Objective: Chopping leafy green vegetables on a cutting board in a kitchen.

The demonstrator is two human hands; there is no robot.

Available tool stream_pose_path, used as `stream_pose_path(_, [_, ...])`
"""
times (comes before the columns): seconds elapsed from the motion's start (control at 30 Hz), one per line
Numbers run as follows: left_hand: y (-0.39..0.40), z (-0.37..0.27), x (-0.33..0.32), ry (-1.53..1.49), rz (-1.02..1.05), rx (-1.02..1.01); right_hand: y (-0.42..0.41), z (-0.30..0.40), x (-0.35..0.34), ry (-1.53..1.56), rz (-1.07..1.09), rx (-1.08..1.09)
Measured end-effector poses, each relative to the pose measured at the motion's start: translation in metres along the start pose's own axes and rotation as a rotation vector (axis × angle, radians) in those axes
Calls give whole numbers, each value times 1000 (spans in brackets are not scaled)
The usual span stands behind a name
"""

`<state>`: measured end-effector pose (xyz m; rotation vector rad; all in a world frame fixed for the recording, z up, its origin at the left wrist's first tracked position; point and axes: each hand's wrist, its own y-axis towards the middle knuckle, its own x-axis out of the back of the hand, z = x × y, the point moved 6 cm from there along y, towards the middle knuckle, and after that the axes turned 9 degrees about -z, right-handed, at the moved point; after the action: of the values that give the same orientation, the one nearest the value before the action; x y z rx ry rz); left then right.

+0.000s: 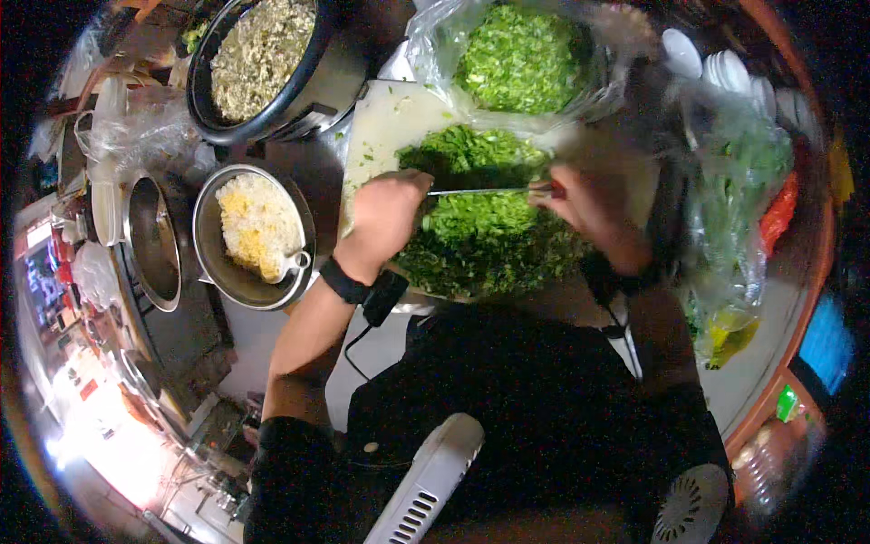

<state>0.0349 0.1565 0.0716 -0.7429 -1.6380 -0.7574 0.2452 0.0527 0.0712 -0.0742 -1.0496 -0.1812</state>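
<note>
A knife [482, 192] lies crosswise over a heap of finely chopped leafy greens [486, 221], its blade seen almost edge-on. At its handle is my right hand [578, 207], closed and somewhat blurred. My left hand [391, 204] is closed at the far end of the blade; its fingertips are partly hidden. Both hands are just above the greens, which spread over a pale cutting board [380, 112]. Beyond the heap, a clear plastic bag [435, 41] holds more chopped greens [520, 61], lighter in colour.
At upper left, a dark-rimmed pot [204, 126] holds a chopped mixture [265, 58]. Nearer stands a metal bowl [211, 272] with white and yellow food and a spoon [289, 265]; another metal bowl [153, 245] sits left. Plastic-bagged greens [734, 177] and white bowls [727, 71] line the right.
</note>
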Motion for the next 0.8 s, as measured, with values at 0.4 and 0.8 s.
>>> stream_pose_path(0.4, [47, 10, 10, 32, -2, -61, 12, -13, 13, -123, -218, 153])
stream_pose_path(0.8, [82, 23, -15, 167, 74, -120, 48, -31, 12, -176, -81, -3])
